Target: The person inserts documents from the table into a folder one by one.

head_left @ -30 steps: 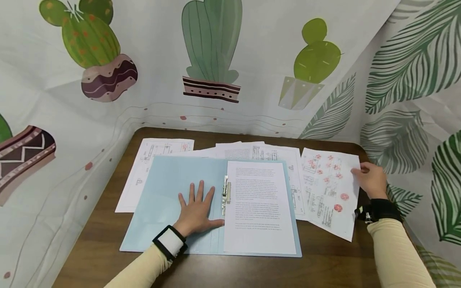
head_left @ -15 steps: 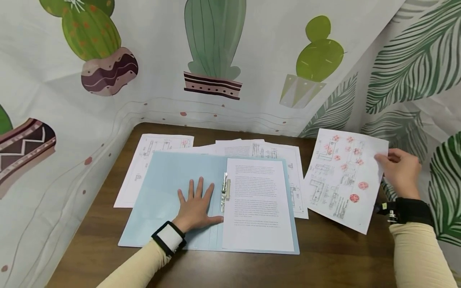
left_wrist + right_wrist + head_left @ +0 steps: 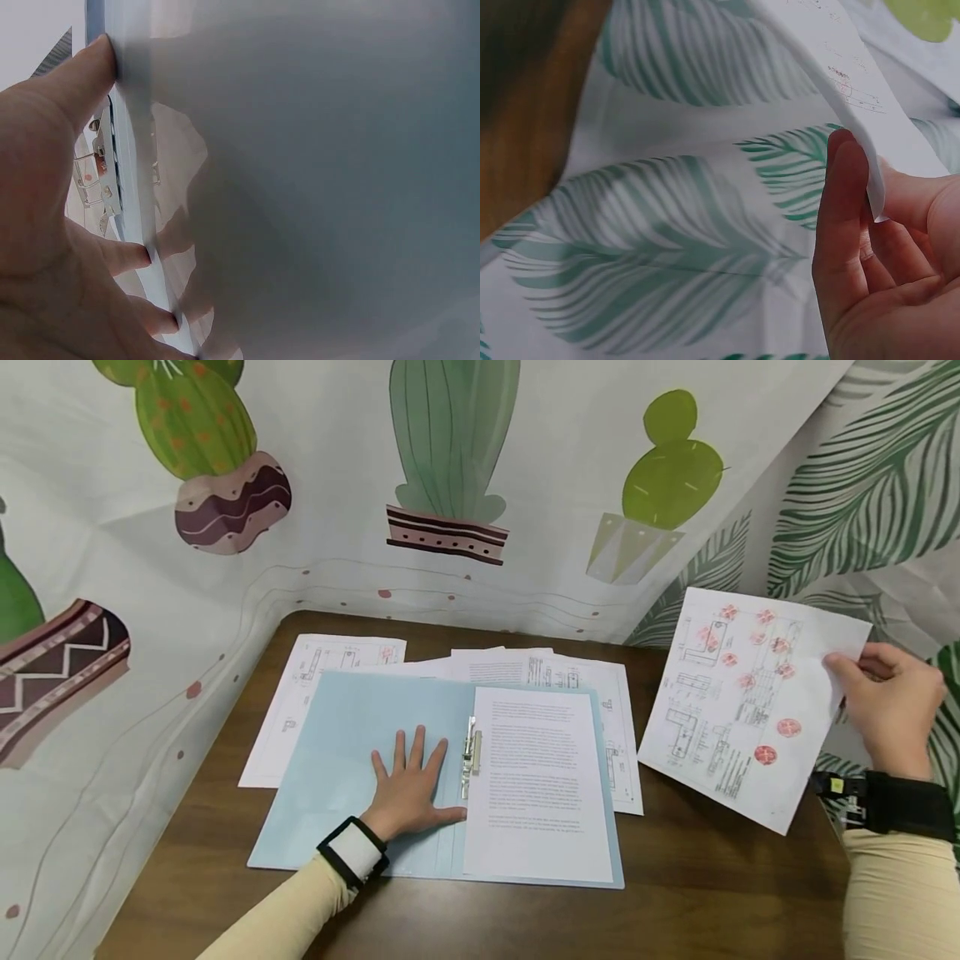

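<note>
A light blue folder lies spread flat on the table, a stack of printed text pages on its right side beside a metal clip at the spine. My left hand rests with spread fingers on the folder's left cover; the left wrist view shows its fingertips touching the glossy surface. At the far right, my right hand pinches the right edge of a sheet of paper with drawings and red stamp marks. Thumb and fingers meet on that sheet in the right wrist view.
Loose drawing sheets stick out behind the folder, one at the left and several at the back right. A brown wooden table carries everything. A cactus-print cloth hangs behind it.
My right hand has moved right and up with the stamped sheet, which has come away from the papers beside the folder and is now raised and tilted. The left hand has stayed put.
</note>
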A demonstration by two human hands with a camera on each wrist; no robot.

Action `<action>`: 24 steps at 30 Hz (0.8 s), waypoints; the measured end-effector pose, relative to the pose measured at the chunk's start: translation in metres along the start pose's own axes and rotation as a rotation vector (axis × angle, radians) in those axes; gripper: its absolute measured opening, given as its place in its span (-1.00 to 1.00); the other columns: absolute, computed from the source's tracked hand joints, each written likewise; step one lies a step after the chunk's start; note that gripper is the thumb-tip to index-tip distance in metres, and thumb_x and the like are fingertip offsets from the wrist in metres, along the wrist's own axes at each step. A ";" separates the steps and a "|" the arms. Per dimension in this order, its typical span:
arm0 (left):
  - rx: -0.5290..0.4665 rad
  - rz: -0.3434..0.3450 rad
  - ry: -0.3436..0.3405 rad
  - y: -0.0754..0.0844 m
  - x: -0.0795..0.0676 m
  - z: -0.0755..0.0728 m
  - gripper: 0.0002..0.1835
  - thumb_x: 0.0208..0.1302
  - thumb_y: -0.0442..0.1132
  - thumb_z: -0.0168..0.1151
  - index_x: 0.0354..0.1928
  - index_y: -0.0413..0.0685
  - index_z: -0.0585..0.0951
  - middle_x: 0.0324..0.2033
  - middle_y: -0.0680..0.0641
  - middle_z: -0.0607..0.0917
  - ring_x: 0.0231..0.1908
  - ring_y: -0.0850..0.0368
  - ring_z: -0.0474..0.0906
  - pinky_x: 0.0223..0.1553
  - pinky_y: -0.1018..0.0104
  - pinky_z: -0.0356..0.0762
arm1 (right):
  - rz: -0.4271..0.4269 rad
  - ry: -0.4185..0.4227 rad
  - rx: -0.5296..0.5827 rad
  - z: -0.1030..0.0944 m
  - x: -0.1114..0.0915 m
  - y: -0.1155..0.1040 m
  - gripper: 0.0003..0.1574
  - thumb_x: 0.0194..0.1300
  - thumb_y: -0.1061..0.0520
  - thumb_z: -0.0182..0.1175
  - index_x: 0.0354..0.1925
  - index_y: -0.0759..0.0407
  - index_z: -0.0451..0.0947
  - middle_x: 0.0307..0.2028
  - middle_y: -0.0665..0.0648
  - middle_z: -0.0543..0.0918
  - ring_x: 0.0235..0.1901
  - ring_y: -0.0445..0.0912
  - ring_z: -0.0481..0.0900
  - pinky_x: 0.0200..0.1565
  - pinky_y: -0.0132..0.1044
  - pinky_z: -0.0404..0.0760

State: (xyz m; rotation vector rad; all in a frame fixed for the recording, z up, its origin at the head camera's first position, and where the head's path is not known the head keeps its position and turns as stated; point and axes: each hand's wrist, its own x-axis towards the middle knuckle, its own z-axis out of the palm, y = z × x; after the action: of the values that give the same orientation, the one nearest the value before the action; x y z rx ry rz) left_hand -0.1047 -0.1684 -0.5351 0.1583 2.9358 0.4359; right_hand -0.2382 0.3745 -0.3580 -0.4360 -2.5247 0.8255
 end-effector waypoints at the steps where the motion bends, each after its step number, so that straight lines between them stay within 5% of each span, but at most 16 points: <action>1: 0.004 -0.002 -0.004 0.000 0.000 0.000 0.29 -0.04 0.52 0.41 0.61 -0.05 0.19 0.60 -0.37 -0.11 0.53 -0.52 -0.36 0.25 -0.70 -0.36 | -0.001 0.012 0.006 -0.003 0.000 -0.002 -0.48 0.47 -0.06 0.22 0.20 0.26 0.61 -0.20 -0.32 0.59 -0.42 -0.63 0.35 -0.42 -0.75 0.31; 10: -0.006 0.003 0.018 0.001 -0.001 -0.001 0.28 -0.07 0.50 0.45 0.59 -0.07 0.23 0.59 -0.39 -0.05 0.53 -0.54 -0.28 0.24 -0.71 -0.31 | 0.072 0.005 0.109 -0.015 0.002 -0.020 -0.50 0.49 -0.07 0.20 0.33 -0.05 0.59 0.05 -0.25 0.64 -0.34 -0.54 0.43 -0.38 -0.80 0.34; 18: -0.008 0.000 0.014 0.002 0.000 -0.002 0.27 -0.06 0.49 0.45 0.59 -0.08 0.23 0.59 -0.39 -0.06 0.53 -0.54 -0.30 0.24 -0.70 -0.32 | 0.062 -0.013 0.204 -0.010 -0.001 -0.025 -0.72 0.45 0.02 0.27 0.10 -0.13 0.64 -0.31 -0.44 0.56 -0.42 -0.50 0.48 -0.47 -0.68 0.41; 24: 0.001 -0.002 0.009 0.001 0.001 0.000 0.27 -0.06 0.49 0.44 0.59 -0.07 0.22 0.59 -0.38 -0.07 0.53 -0.54 -0.30 0.24 -0.70 -0.32 | 0.041 -0.049 0.269 0.000 0.000 -0.028 -0.75 0.42 0.06 0.30 0.05 -0.03 0.65 -0.39 -0.42 0.57 -0.45 -0.46 0.52 -0.52 -0.63 0.45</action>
State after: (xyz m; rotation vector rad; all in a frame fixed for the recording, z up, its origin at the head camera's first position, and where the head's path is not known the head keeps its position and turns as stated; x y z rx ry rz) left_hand -0.1055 -0.1672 -0.5349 0.1543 2.9445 0.4365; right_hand -0.2430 0.3528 -0.3405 -0.3822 -2.4085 1.1852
